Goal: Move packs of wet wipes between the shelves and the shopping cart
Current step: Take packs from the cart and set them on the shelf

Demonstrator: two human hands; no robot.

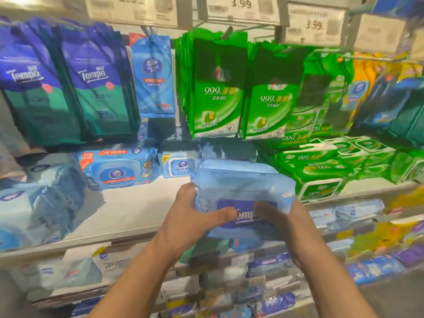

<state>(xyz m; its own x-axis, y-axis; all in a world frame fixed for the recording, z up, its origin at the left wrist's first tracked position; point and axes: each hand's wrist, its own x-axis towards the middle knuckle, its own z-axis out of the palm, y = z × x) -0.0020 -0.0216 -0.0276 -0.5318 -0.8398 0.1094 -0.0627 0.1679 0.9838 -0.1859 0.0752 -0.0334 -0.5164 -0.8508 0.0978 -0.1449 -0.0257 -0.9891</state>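
A light blue pack of Tempo wet wipes (241, 189) is held in both hands just in front of the white middle shelf (128, 207). My left hand (190, 216) grips its left side with the thumb across the dark blue label. My right hand (286, 221) grips the right side, thumb on top. The pack tilts with its far end over the shelf's front part. More blue packs lie behind it at the back of the shelf (227, 150). The shopping cart is out of view.
Blue Vinda wipes packs (119, 168) and a large blue bundle (39, 198) lie left on the shelf; green 999 packs (321, 171) are stacked right. Tempo pouches (68, 83) and green pouches (218, 88) hang above. Lower shelves (206, 283) hold more packs.
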